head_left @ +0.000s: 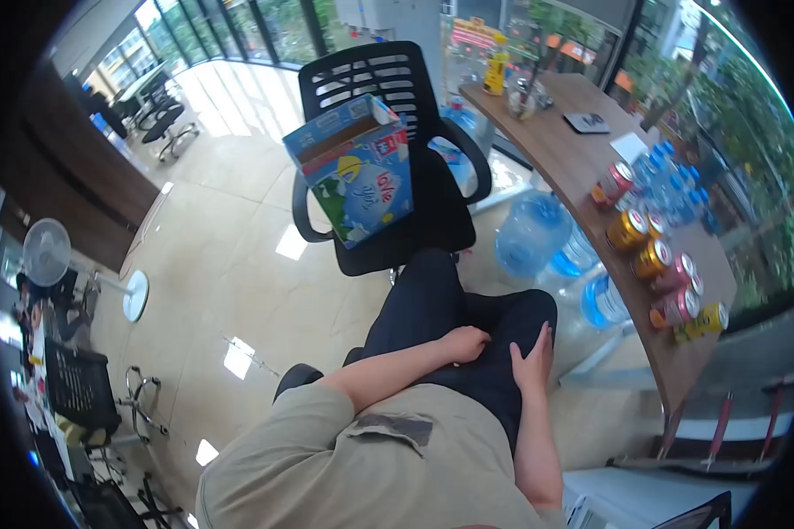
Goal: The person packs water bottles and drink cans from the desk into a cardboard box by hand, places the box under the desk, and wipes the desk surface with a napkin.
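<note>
I count one blue box [366, 185] in front of me, open at the top, tilted on the seat of one black office chair [445, 207]. On the tabletop [551, 132] to my right I make out eight cans [653, 258]: one red, three gold, three pink and one yellow, a couple of them partly hidden. Beside them stands a cluster of small water bottles [657, 181], too crowded to count, and one yellow bottle [495, 70] is at the far end. Three large water jugs [531, 234] are on the floor by the tabletop. The box lies ahead and to the left of my two hands, well apart from both. My right hand [533, 357] rests on my dark trousers [423, 309], thumb spread from the fingers; my left hand [465, 345] lies curled in my lap, and I cannot tell whether it pinches anything.
</note>
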A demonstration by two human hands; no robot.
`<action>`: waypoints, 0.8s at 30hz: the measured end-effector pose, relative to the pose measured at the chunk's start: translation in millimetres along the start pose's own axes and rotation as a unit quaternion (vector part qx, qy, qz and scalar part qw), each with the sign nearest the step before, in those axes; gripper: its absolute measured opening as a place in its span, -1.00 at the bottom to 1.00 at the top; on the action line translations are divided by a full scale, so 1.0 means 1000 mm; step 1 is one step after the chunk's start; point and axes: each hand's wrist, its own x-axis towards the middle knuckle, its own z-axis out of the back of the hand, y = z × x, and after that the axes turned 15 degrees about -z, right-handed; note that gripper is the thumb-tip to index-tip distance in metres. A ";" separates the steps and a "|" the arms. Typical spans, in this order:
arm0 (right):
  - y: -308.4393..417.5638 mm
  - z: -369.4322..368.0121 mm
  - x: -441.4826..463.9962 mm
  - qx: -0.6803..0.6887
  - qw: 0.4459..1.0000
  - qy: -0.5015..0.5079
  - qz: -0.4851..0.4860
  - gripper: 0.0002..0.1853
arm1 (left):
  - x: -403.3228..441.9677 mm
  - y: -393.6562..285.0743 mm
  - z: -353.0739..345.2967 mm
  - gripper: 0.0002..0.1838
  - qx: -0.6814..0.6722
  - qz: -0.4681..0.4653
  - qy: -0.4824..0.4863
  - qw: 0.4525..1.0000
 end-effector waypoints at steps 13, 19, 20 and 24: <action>0.098 -0.059 0.005 -0.214 0.957 0.164 0.108 -0.26 | -0.169 0.047 0.190 -0.73 -0.133 0.092 -0.802 0.575; 0.121 -0.067 0.008 -0.225 0.952 0.163 0.126 -0.32 | -0.223 0.114 0.352 -0.42 -0.226 0.123 -0.766 0.589; 0.129 -0.068 0.012 -0.234 0.949 0.171 0.123 -0.34 | -0.223 0.126 0.368 -0.42 -0.230 0.119 -0.765 0.589; 0.135 -0.073 0.014 -0.242 0.949 0.160 0.125 -0.38 | -0.222 0.167 0.382 -0.26 -0.273 0.158 -0.614 0.724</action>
